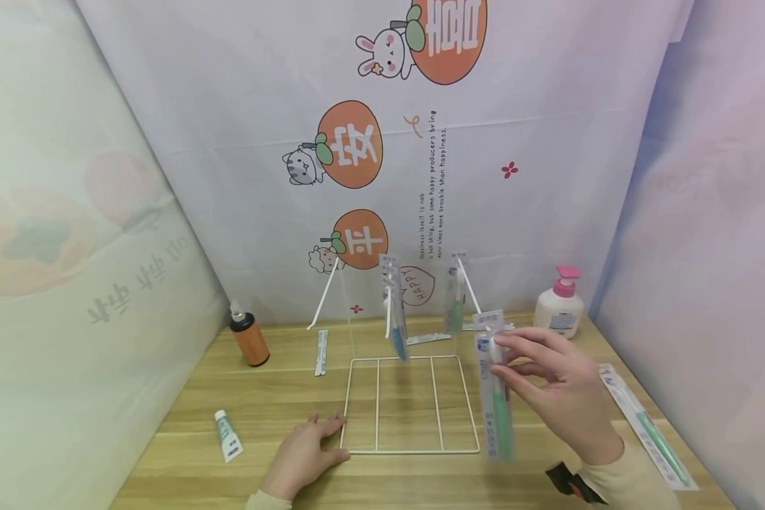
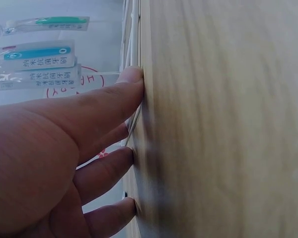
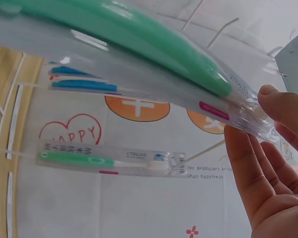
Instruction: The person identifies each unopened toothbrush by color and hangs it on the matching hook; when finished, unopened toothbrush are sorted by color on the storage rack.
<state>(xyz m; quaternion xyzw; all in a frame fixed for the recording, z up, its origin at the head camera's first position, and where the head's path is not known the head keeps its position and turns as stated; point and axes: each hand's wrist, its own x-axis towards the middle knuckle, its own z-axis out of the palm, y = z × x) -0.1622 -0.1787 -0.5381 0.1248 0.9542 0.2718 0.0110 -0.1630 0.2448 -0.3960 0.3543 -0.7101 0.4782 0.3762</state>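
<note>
Your right hand point(image 1: 557, 397) pinches the top of a packaged green toothbrush point(image 1: 499, 397) between thumb and fingertips, the pack hanging upright just right of the white wire rack point(image 1: 411, 404) and just off the tabletop. Your left hand point(image 1: 306, 453) lies flat with fingers spread, pressing the rack's front left corner against the wooden table point(image 1: 185, 425); the left wrist view shows the fingertips point(image 2: 131, 75) against the wire and the wood.

Judging by this, you are at the hanging step: pack in hand, rack steadied. The next move calls for lifting the pack's top hole up to one of the slanted prongs, probably the right one point(image 1: 468, 287), while the base stays pinned.

Counted: two packs, both blue as far as I can tell, hang at the middle point(image 1: 395, 312); one green pack hangs at the right prong point(image 1: 455, 297); one is in your hand; one more green one lies flat at the table's right edge point(image 1: 650, 425). A narrow pack point(image 1: 321, 352) lies beside the left prong. One brown bottle point(image 1: 248, 338), one small tube point(image 1: 228, 435) and one pink-topped pump bottle point(image 1: 559, 304) also stand about.
</note>
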